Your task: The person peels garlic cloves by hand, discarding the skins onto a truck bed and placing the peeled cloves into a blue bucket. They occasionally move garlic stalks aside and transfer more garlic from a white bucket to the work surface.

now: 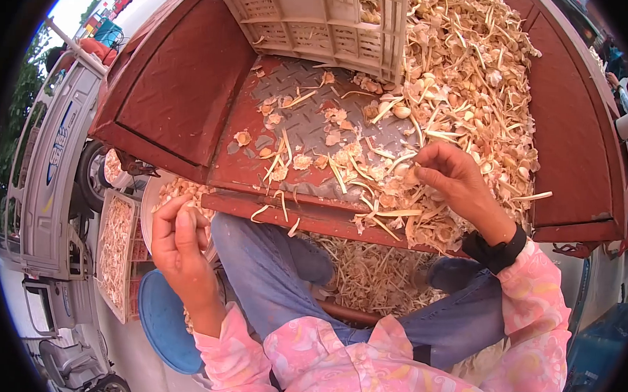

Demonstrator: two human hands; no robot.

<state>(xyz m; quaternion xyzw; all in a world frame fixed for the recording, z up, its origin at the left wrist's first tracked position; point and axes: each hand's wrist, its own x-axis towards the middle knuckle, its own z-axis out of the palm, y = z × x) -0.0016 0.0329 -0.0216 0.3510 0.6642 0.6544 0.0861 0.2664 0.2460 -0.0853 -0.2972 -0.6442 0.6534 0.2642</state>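
Observation:
My left hand (183, 256) is raised over a white bucket (150, 200) of garlic cloves (183, 190). Its fingers are curled in towards the thumb, and whatever they hold is hidden. At the near edge of the garlic heap (475, 98), my right hand (460, 182) has thumb and fingertips closed in a pinch; a small pale bit shows by the tips, too small to name. Peeled skins, dry stalks and loose cloves make up the heap. Cut stalks (338, 176) and skins are scattered on the red metal truck bed (247, 178) between my hands.
A tipped plastic crate (309, 25) stands on the bed at the back. To my left are a blue lid or tub (169, 323), a crate filled with garlic (116, 249) and a parked grey vehicle (53, 161). Scraps (374, 274) cover the ground between my legs.

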